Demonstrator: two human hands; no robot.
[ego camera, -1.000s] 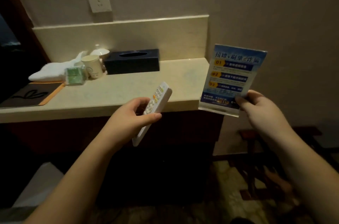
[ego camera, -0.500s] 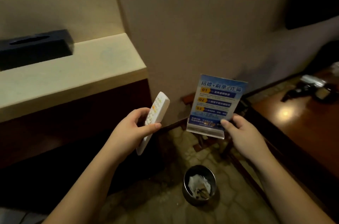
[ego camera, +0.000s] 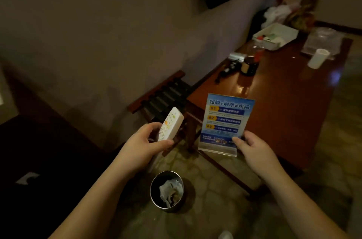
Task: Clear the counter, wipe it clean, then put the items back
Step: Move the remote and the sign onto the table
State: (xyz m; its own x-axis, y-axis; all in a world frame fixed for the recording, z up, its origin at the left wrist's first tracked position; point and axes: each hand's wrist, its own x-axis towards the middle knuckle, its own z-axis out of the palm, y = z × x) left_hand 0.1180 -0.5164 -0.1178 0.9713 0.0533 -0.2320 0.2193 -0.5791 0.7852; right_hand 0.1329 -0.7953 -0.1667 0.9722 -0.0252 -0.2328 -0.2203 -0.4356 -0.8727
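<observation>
While the left hand grips a remote at frame centre, the right hand pinches a sign.

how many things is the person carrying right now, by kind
remote control: 1, white remote gripped by the left hand
sign stand: 1, blue printed sign in a clear stand, pinched at its lower edge by the right hand
total: 2
</observation>
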